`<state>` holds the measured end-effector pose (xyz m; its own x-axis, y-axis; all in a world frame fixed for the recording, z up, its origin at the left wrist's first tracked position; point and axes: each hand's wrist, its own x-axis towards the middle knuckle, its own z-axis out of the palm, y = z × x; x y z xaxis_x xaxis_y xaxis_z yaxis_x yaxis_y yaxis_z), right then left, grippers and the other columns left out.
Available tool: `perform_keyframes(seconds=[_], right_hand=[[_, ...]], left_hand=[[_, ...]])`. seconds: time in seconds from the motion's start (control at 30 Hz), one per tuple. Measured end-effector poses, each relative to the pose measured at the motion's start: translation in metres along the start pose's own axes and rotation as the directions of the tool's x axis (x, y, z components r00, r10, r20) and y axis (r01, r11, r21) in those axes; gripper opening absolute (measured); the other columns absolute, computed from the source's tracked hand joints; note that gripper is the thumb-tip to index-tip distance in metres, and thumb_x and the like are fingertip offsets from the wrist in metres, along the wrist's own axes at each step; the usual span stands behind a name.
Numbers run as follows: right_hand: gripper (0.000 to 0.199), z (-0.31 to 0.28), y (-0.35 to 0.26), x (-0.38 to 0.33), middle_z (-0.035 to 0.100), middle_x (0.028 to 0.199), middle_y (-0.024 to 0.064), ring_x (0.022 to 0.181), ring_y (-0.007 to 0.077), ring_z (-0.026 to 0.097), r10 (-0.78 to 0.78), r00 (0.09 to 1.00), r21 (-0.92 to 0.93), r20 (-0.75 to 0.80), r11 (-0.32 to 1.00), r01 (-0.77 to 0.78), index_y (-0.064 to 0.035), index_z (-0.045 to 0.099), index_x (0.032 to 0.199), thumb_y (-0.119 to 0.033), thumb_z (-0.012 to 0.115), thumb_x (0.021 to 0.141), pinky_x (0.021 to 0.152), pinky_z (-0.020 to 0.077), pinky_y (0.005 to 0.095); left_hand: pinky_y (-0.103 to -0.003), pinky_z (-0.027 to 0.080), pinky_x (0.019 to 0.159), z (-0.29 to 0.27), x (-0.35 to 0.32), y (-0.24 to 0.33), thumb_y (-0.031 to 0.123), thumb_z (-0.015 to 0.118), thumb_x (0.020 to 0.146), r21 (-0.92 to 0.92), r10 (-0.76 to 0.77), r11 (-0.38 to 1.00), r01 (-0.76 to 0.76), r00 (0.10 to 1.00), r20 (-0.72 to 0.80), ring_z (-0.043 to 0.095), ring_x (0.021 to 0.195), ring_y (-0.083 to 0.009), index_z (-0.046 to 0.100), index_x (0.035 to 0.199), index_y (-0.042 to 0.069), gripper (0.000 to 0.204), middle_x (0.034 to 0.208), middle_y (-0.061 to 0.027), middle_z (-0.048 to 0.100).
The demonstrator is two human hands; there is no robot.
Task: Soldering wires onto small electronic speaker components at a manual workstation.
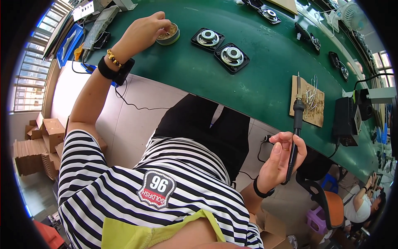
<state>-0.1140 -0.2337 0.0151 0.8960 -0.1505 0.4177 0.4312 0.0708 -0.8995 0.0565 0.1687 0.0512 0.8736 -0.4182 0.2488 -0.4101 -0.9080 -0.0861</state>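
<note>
My left hand [146, 34] reaches over a round tin [169, 40] of brownish grains, its fingers pinched together at the contents. Whatever those fingertips hold, if anything, is hidden. Between the fingers and thumb of my right hand [282, 159] is a black-handled soldering iron [297, 114], its metal tip pointing away from me. That tip lies over a brown piece of cardboard [318, 114] bearing a tangle of thin silvery wire [310, 97]. Two square black-framed speakers, one left [207, 38] and one right [231, 57], sit face down on the green bench [186, 68] between my hands.
A black box-shaped unit [346, 121] stands right of the cardboard. More speakers [271, 15] lie along the far side, near a small fan [353, 16]. A blue tray [69, 45] is at the left end. Another person [360, 203] sits at lower right beyond an orange chair [334, 210].
</note>
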Motion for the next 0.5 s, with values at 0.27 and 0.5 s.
perform_keyframes(seconds=[0.27, 0.5], right_hand=[[0.038, -0.011, 0.002, 0.005, 0.058, 0.105, 0.0145, 0.087, 0.0197, 0.055, -0.049, 0.995, -0.085, -0.091, 0.995, 0.041, -0.0001, 0.043, 0.128, -0.001, 0.053, 0.092, 0.079, 0.0482, 0.0343], [0.026, -0.043, 0.001, 0.008, 0.058, 0.094, 0.0148, 0.082, 0.0189, 0.054, -0.110, 0.975, -0.159, -0.192, 0.984, 0.080, 0.0020, 0.047, 0.122, -0.010, 0.045, 0.098, 0.075, 0.0463, 0.0326]], left_hand=[[-0.030, 0.047, 0.068, -0.027, -0.011, 0.012, 0.003, 0.059, 0.090, -0.171, -0.101, 0.981, 0.095, 0.995, -0.022, 0.060, 0.075, -0.0252, 0.057, 0.096, 0.004, 0.006, 0.094, -0.0067, 0.057], [-0.029, 0.046, 0.067, -0.011, -0.010, 0.100, 0.003, 0.058, 0.090, -0.548, -0.169, 0.828, 0.122, 0.985, -0.036, 0.058, 0.075, -0.0291, 0.057, 0.096, 0.003, 0.006, 0.098, -0.0086, 0.059]])
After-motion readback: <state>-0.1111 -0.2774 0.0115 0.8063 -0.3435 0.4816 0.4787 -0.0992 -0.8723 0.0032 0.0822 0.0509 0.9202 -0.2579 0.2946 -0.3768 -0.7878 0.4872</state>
